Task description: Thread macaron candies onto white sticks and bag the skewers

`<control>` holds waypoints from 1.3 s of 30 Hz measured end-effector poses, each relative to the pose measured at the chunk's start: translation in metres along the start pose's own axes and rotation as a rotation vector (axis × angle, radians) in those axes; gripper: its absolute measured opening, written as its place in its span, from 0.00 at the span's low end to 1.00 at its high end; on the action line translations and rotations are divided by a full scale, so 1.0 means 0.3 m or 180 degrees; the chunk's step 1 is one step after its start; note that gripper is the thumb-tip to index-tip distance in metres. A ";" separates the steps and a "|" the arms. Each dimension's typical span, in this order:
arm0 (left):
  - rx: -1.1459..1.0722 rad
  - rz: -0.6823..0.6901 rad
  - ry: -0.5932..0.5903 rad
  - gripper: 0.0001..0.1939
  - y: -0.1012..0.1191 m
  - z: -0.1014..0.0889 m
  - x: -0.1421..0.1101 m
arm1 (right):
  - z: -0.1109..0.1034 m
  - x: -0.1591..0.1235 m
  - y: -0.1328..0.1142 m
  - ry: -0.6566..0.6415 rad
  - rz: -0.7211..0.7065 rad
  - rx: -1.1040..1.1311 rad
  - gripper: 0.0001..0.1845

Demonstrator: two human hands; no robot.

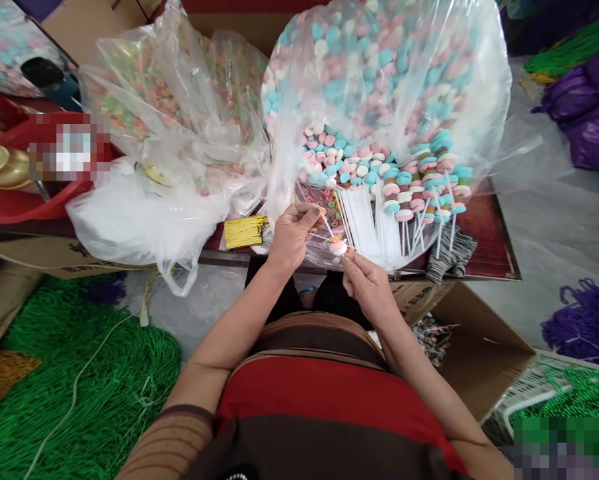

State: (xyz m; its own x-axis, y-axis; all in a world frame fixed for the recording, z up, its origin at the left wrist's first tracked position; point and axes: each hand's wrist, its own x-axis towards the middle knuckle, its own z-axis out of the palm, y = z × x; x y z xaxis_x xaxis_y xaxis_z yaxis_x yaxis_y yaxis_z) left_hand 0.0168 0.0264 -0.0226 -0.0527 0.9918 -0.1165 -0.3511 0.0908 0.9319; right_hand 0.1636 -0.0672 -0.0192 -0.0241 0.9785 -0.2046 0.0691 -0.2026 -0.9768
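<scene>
My left hand (292,239) is closed on a thin white stick (328,225) that slants down to the right, with a bit of orange candy beside the fingertips. At the stick's lower end sit a pink-and-white marshmallow (338,248) and an orange candy piece. The fingertips of my right hand (369,285) pinch these candies from below; the exact grip is partly hidden. Just beyond my hands lie many loose white sticks (362,220), ring candies (329,200) and loose marshmallows (346,157). Several finished-looking candy skewers (432,183) are piled to the right.
A big clear bag of marshmallows (394,73) and a bag of ring candies (179,100) fill the table's back. Yellow twist ties (244,231) lie left of my hands, a red basin (29,200) farther left. A grey knit cloth (452,253) and cardboard box (479,360) are at right.
</scene>
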 end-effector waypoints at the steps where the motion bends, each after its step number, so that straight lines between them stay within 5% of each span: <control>1: 0.0173 0.0164 -0.0027 0.14 0.001 -0.001 -0.003 | -0.001 0.000 -0.008 0.0015 0.0010 -0.0072 0.18; 6: 0.1014 0.1090 -0.0064 0.15 0.007 -0.009 -0.020 | -0.002 -0.007 -0.030 0.0044 -0.0007 -0.0111 0.19; 14: -0.0372 -0.0052 -0.0320 0.18 0.053 0.021 -0.036 | 0.007 0.001 -0.015 -0.0054 -0.0219 0.0083 0.23; 22: 0.0103 -0.0166 -0.1027 0.16 0.050 0.068 -0.088 | 0.007 0.035 0.012 0.0005 0.0109 0.1129 0.26; 26: 0.1406 0.0613 -0.0877 0.07 0.081 0.074 0.078 | -0.011 0.047 0.023 0.0281 0.0029 0.1382 0.25; 29: 0.2887 0.1367 -0.0626 0.11 0.092 0.093 0.279 | -0.016 0.053 0.029 0.0371 0.0001 0.1430 0.25; 32: 0.4127 0.1329 -0.0720 0.14 0.074 0.113 0.433 | -0.019 0.054 0.035 0.0364 -0.0040 0.1476 0.25; 35: 0.4883 0.1202 -0.1006 0.17 0.050 0.109 0.482 | -0.031 0.051 0.040 0.0398 -0.0066 0.1508 0.25; 39: 0.5213 0.1236 -0.1102 0.14 0.035 0.074 0.447 | -0.047 0.045 0.044 0.0467 -0.0030 0.1474 0.25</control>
State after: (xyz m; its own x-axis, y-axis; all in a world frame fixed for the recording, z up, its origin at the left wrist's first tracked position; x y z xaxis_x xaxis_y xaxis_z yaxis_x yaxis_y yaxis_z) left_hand 0.0268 0.1622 -0.0208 0.3690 0.9280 0.0521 0.8912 -0.3691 0.2638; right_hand 0.1782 -0.0561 -0.0340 0.1208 0.9686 -0.2172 -0.3823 -0.1566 -0.9107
